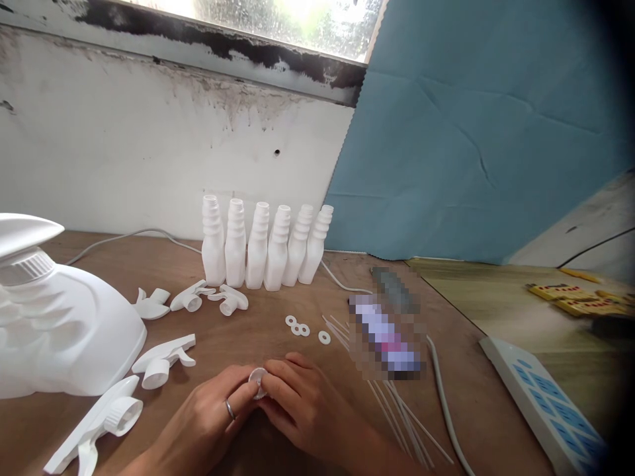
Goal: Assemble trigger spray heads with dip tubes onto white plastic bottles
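Both hands meet at the table's near edge around what looks like a white trigger spray head [257, 375]. Only its round cap opening shows; the fingers hide the rest. My left hand [213, 406] wears a ring and is closed around the cap's left side. On the other side, my right hand [302, 403] is closed with its fingertips at the opening. Whether they pinch a small part inside cannot be seen. Several flat white washers [324, 338] lie just beyond the hands. To the left are more loose trigger spray heads [159, 367].
Several white bottles [256, 254] without tops stand in a row by the wall. A large white spray bottle [74, 324] looms at the left. Thin white tubes [397, 416], a blurred phone [387, 337], a grey cable [441, 390] and a power strip [540, 403] lie on the right.
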Tool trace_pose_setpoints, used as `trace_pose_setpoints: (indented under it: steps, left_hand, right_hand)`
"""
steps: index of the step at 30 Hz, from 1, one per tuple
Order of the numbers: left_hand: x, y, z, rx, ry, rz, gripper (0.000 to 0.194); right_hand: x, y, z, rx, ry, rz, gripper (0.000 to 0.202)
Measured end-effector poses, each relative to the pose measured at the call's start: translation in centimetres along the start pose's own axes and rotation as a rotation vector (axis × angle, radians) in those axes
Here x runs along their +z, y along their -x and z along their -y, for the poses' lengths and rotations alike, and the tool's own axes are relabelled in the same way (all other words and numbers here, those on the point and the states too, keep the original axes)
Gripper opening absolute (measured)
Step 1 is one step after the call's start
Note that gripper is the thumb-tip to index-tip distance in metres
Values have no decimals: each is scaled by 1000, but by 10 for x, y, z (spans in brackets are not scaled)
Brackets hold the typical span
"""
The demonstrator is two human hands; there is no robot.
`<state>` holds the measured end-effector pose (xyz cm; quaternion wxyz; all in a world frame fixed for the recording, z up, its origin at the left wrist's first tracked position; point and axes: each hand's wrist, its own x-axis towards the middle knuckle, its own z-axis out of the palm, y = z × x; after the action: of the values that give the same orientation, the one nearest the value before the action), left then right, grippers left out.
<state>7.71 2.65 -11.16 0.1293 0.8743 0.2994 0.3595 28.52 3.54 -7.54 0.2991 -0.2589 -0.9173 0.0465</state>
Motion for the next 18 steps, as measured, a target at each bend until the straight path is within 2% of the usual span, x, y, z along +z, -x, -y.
trace_pose_setpoints:
  steps: [7, 14, 18]
  left_hand:
    - [0, -1, -2, 8, -23, -36, 22]
    - [0, 0, -3, -14, 8, -14, 19]
    - [-2, 0, -3, -21, 23, -15, 17]
  right_hand:
    - [6, -2, 12, 36, 110, -28, 31]
    - [0, -3, 15, 117, -64, 81, 37]
    - [-4, -5, 17, 146, -212, 80, 38]
